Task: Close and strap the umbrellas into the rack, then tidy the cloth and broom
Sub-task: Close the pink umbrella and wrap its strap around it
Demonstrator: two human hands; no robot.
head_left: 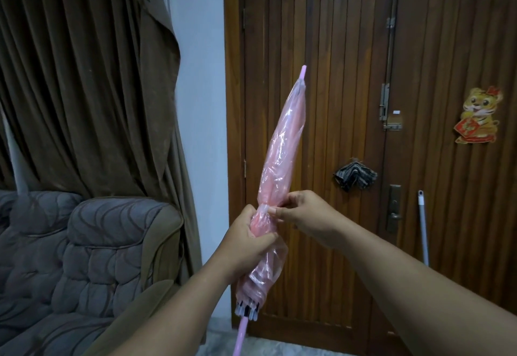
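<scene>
Left hand (247,239) grips the rolled umbrella (282,143) tight so right hand (303,214) can pinch its strap round.

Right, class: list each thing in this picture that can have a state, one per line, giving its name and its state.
pink umbrella: closed, canopy rolled, held tip up and tilted
left hand: grips the umbrella around its gathered canopy
right hand: pinches the canopy at the narrow waist; a strap is not clearly visible
wooden door: shut
striped cloth: hangs on the door
curtain: drawn
broom handle: leans upright by the door
</scene>
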